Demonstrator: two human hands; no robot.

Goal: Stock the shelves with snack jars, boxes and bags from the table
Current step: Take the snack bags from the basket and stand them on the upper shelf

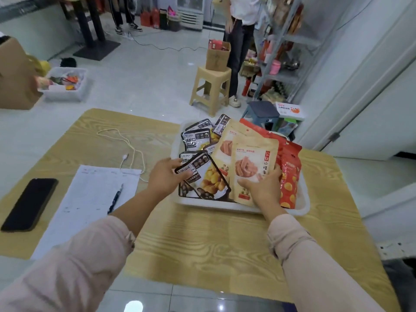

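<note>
A white tray (301,206) on the wooden table (202,239) holds several snack bags. My left hand (164,176) grips the top-left corner of a black chestnut bag (209,179) at the tray's near left. My right hand (263,188) holds the lower part of a beige hawthorn-strip bag (252,158), thumb across its front. More black bags (198,138) lie behind, another beige bag (225,143) sits in the middle, and red bags (289,176) stand at the right. The metal shelves (283,52) rise at the far right.
A phone (29,203), a paper sheet (90,199), a pen (116,199) and a white cable (132,152) lie on the table's left. Beyond stand a beige stool (211,86) with a cardboard box (217,56), a person (240,41), a small dark stool (263,111) and a floor bin (65,84).
</note>
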